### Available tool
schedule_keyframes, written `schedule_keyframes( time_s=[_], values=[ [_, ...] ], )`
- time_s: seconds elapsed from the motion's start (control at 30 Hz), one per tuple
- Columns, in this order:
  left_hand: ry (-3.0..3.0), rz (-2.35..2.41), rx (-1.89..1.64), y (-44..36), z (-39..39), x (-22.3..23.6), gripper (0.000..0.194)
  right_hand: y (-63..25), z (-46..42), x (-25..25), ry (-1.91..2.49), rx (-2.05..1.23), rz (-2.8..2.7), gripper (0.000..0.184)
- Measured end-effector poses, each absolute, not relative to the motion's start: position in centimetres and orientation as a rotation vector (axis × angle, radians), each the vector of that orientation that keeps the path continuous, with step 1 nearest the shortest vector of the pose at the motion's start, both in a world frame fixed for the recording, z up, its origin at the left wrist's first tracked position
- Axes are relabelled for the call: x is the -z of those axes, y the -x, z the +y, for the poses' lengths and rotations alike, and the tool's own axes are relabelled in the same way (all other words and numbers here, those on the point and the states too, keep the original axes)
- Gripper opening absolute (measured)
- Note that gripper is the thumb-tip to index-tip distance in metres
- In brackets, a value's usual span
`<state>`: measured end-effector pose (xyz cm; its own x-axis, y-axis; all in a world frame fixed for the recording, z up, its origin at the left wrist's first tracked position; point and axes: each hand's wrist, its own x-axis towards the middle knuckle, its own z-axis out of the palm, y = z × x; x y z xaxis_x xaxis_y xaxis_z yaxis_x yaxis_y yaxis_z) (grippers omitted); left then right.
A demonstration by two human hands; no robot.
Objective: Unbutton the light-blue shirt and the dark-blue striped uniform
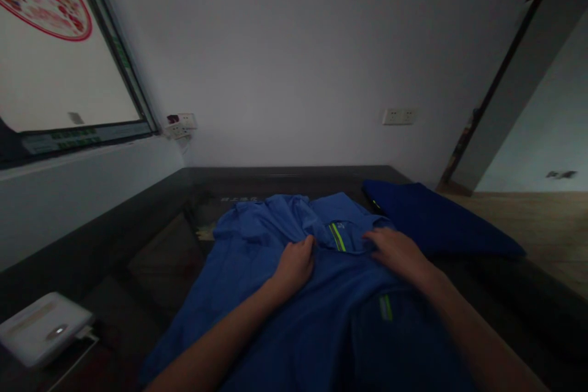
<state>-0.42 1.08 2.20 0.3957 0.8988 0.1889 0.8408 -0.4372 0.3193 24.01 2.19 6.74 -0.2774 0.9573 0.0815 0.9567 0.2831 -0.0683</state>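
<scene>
A blue shirt (275, 318) with small yellow-green stripes lies spread over a dark table (151, 257) in front of me. My left hand (296, 263) is closed in a pinch on the shirt fabric near its collar. My right hand (395, 251) rests on the shirt to the right of the collar, fingers bent down on the cloth. A darker blue garment (399, 343) lies under my right forearm.
A folded dark blue garment (441, 220) lies at the table's far right. A white box-shaped device (43, 327) with a cable sits at the near left. A window (59, 61) is on the left wall, wall sockets (399, 116) behind, wooden floor (542, 226) to the right.
</scene>
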Motion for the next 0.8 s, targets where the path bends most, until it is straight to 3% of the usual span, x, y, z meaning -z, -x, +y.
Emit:
schedule_keyframes(
  time_s=[0.17,0.3,0.53,0.8],
  values=[
    [-2.562,1.768,-0.366,1.5,0.8,-2.9,0.026,-16.6,0.2,-6.1,1.422,-0.029,-2.479,0.023],
    [-2.642,1.900,-0.424,1.6,0.4,-3.1,0.023,-14.3,1.0,-3.4,1.513,-0.084,-2.431,0.022],
    [-2.524,1.669,-0.504,0.9,0.3,-1.6,0.017,-14.2,2.1,-1.0,1.524,-0.121,-2.381,0.013],
    [-2.495,1.672,-0.551,1.5,0.1,-2.0,0.012,-15.1,2.7,-1.0,1.294,-0.583,-2.191,0.008]
  ],
)
